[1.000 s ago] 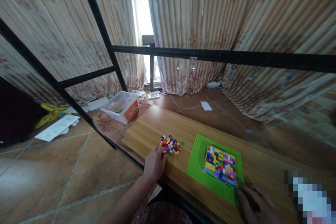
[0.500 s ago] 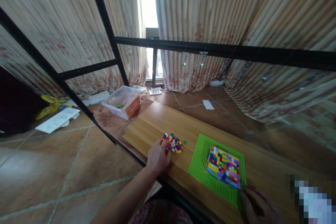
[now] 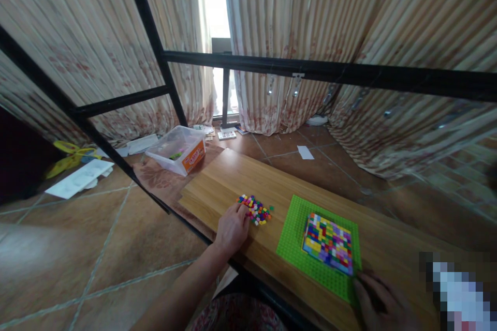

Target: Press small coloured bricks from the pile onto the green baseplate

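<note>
My left hand [image 3: 232, 228] reaches over the near side of a loose pile of small coloured toy bricks [image 3: 259, 212]. Its fingers are closed together at the pile, and what lies between the fingertips is hidden. On the wooden table [image 3: 233, 173], to the right of the pile, lies a green studded baseplate [image 3: 289, 232]. A tightly packed block of multicoloured bricks [image 3: 330, 243] stands on the plate. My right hand [image 3: 382, 300] grips the plate's near right corner with thumb and fingers, in shadow.
A clear plastic box [image 3: 176, 150] with an orange label stands beyond the table's left end. Black metal bars [image 3: 272, 63] cross in front of the curtains. Papers [image 3: 79, 178] lie on the tiled floor. A blurred patch [image 3: 462, 289] covers the lower right.
The whole view has shifted slightly, so things sit a little further left. My left hand stays at the brick pile and my right hand at the baseplate corner.
</note>
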`<act>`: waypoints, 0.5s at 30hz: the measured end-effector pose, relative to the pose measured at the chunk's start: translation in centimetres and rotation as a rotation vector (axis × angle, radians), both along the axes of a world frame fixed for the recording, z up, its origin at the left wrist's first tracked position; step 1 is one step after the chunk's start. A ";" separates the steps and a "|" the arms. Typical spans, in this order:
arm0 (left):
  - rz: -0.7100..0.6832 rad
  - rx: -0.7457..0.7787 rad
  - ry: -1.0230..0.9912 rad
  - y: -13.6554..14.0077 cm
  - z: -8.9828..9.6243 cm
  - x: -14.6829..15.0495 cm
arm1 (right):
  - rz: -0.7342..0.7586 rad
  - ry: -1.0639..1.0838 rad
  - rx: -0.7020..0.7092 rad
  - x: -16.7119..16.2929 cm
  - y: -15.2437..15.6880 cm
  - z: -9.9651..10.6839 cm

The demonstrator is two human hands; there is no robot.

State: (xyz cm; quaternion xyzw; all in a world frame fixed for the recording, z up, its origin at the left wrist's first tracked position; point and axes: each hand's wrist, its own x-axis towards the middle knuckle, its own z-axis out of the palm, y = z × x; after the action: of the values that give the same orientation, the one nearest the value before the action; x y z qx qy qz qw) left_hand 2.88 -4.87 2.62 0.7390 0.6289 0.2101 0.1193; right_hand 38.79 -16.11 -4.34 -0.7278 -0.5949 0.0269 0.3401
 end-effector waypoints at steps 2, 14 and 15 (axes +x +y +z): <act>0.004 -0.001 -0.006 0.1 0.0 0.0 | -0.001 0.001 -0.047 0.0 0.0 0.1; 0.011 0.036 -0.777 0.7 -1.2 -0.5 | -0.010 -0.012 -0.052 -1.0 -0.1 1.0; 0.016 0.005 -0.910 0.6 -1.0 -0.4 | -0.010 -0.014 -0.053 -1.1 -0.1 1.1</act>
State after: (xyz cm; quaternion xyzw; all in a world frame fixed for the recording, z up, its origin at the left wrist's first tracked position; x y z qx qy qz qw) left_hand 2.44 -4.23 1.61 0.5668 0.5177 0.5160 0.3801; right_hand 37.72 -16.19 -3.27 -0.7396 -0.5927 0.0357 0.3168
